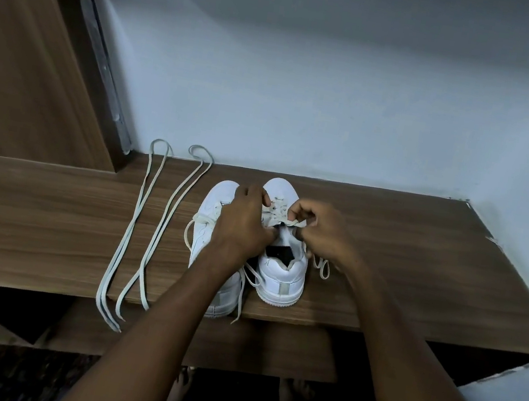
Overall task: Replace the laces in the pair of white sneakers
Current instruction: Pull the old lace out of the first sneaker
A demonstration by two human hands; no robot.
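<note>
Both hands, the left hand (pixel 246 221) and right hand (pixel 318 233), pinch the old lace (pixel 282 221) on the right sneaker (pixel 281 272) mid-surface, apparently unlacing it; next, pull it free, then thread the spare laces (pixel 147 233) lying left.

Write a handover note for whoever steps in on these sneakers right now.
Left hand and right hand: both pinching the old lace at the top of the right sneaker.
Left sneaker stands beside it, still laced, its lace ends loose.
Two spare laces lie folded on the wooden shelf, left of the shoes.
Done: no new lace threaded yet.
Left: strip both old laces, thread the new ones.
</note>
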